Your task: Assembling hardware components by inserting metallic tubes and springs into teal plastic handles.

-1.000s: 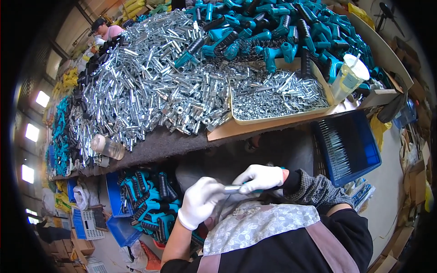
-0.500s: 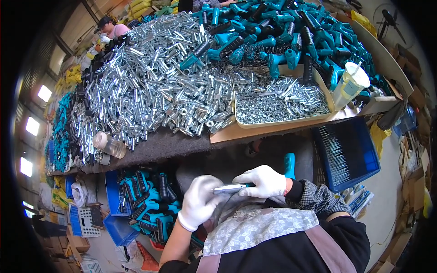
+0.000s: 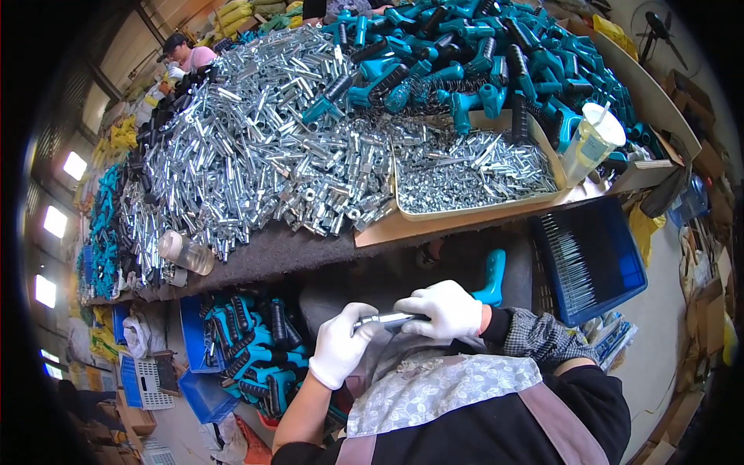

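Both my hands wear white gloves and meet in front of the apron. Between them lies a slim silver metal shaft [image 3: 384, 318]. My left hand [image 3: 341, 346] is closed, with thumb and fingers pinching the shaft's left end. My right hand [image 3: 446, 311] wraps round a teal pistol-shaped tool handle [image 3: 494, 279], whose grip stands up beyond the knuckles. The shaft comes out of the right hand's fingers on the left side; its join with the handle is hidden under the glove.
A dark-covered table bears a heap of silver metal fittings [image 3: 256, 147], a tray of small metal parts [image 3: 473, 211], a pile of teal handles [image 3: 535, 62], a drink cup [image 3: 593, 143] and a bottle [image 3: 186, 252]. Below are a blue bin [image 3: 620, 287] and more teal-black handles [image 3: 256, 349]. Another person works far left.
My left hand was blurred and has settled on the shaft's end, slightly right and lower. The teal handle's grip has turned and now shows more above my right hand.
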Demonstrator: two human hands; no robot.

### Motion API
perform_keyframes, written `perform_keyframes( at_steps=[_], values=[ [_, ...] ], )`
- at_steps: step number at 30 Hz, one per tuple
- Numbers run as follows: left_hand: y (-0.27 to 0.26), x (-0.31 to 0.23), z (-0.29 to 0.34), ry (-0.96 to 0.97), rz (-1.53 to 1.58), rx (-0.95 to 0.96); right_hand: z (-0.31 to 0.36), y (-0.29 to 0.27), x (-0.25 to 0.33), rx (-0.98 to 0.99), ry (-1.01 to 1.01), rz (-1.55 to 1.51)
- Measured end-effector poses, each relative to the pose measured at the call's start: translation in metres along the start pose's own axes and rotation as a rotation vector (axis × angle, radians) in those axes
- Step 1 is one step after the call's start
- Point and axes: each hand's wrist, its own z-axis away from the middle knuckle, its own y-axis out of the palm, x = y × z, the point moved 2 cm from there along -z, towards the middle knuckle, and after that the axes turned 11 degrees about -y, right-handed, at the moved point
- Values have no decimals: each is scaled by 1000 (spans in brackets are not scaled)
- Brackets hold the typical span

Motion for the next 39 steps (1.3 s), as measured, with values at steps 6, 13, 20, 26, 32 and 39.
perform_keyframes(
  at_steps=[6, 13, 20, 26, 32, 39],
  values=[
    [-3, -28, 3, 798, -235, 95, 12, 5, -31, 301, -43, -877],
    [0, -11, 0, 274, 12, -6, 6, 2, -14, -16, -58, -516],
    [-15, -22, -5, 149, 68, 22, 1, -8, 7, -110, -80, -135],
    [-15, -53, -5, 848, -197, 204, 5, -5, -15, 512, -56, -1217],
    [-15, -37, -22, 328, 42, -78, -3, -16, 6, -215, -92, -130],
    [-24, -59, -23, 737, 105, 346, 6, -2, -5, 382, -28, -1241]
  ],
)
